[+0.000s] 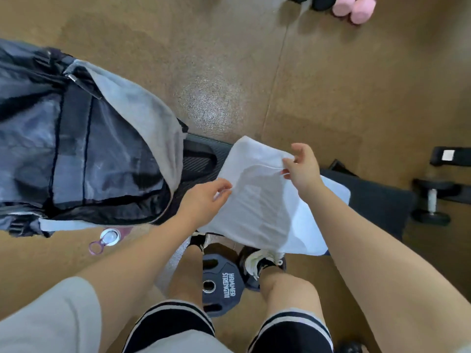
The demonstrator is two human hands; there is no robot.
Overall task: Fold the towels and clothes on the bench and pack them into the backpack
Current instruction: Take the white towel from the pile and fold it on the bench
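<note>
White towel (260, 200) over the black bench (377, 200), tan gym floor (229, 72) below.
Left hand (204, 202) and right hand (302, 166) both pinch its edges, backpack (76, 149) gaping alongside.

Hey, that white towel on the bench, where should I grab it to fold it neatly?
Pinch the white towel at its two near corners from above, as the left hand and right hand do. It lies flat across the bench, so its edges are free to lift and fold over.
</note>
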